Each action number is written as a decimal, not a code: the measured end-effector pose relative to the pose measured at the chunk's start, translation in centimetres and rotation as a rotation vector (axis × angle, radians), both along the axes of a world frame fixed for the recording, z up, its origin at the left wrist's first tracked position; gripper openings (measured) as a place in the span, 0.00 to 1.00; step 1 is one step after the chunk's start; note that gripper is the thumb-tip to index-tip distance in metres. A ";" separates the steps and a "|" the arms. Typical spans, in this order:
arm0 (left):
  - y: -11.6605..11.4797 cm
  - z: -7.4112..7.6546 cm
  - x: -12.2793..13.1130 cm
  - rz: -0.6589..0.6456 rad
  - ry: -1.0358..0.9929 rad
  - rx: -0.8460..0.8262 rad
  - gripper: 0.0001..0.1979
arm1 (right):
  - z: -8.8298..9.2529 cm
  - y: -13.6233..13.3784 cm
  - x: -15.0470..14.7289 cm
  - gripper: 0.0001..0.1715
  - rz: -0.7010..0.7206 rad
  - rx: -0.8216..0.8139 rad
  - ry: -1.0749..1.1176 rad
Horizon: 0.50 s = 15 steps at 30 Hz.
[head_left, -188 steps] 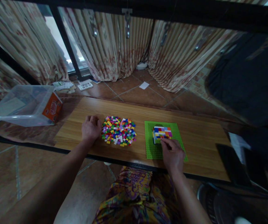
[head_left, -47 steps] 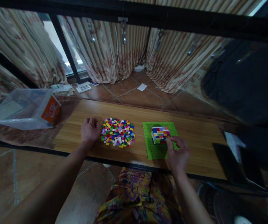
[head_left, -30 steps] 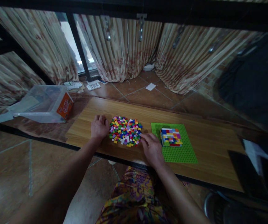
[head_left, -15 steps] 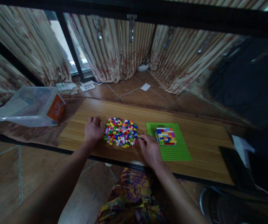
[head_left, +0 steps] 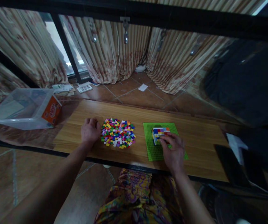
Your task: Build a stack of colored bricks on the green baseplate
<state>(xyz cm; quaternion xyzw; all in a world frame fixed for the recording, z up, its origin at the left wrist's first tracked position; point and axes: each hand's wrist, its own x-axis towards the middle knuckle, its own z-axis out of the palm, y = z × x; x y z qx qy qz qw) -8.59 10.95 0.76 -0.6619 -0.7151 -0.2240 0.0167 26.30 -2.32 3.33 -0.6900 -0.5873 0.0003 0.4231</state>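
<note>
My left hand (head_left: 90,130) rests on the tabletop at the left edge of a pile of small coloured building bricks (head_left: 118,133), its fingers curled in. No brick shows in it. My right hand (head_left: 174,151) is over a multicoloured brick structure (head_left: 156,133) on a green studded baseplate (head_left: 154,152). Thumb and fingertips are pinched together at the structure's top, around a small building brick that is mostly hidden. The hand covers the structure's right and near parts.
The bricks and baseplate lie on a long wooden table (head_left: 201,146). A clear plastic box (head_left: 29,119) with an orange label stands at the left. Dark flat objects (head_left: 232,165) lie at the right end. Curtains (head_left: 122,53) hang beyond the tiled floor.
My right hand has moved right, from the edge of the brick pile to the structure on the baseplate. My left hand stays beside the pile. The view has shifted slightly.
</note>
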 end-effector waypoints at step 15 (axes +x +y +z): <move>0.1 -0.1 -0.1 0.015 -0.003 -0.019 0.14 | -1.3 0.9 -0.2 0.08 -0.093 -0.014 0.160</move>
